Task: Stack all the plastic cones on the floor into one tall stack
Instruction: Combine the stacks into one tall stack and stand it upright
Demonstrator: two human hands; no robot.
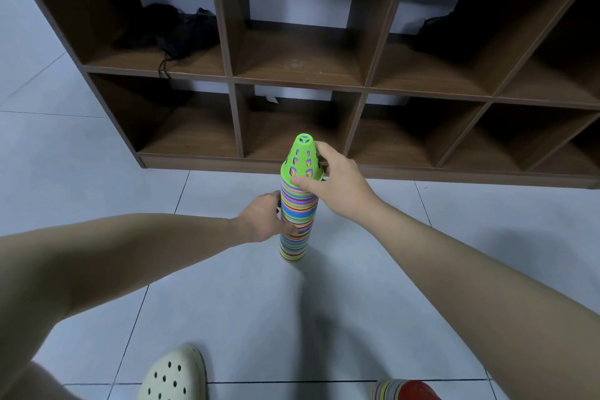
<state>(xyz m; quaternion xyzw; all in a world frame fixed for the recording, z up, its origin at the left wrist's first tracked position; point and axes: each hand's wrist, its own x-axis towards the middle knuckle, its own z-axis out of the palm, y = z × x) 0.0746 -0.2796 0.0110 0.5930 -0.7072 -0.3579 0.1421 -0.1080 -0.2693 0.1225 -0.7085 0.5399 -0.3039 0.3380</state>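
A dark brown wooden cubby shelf (324, 84) runs across the whole back of the scene, standing on the floor with two rows of open compartments in view. Up in the top-left compartment sits a heap of black fabric (172, 31), and a thin black cord (164, 70) trails from it over the front edge of the board. In the upper compartment further right, another dark bundle (436, 32) sits deep in shadow. A scrap of white paper (269, 98) shows behind the lower middle compartment. Pale grey floor tiles (81, 156) with dark grout lines fill the foreground, and down at the bottom edge a cream perforated clog (173, 373) pokes in.
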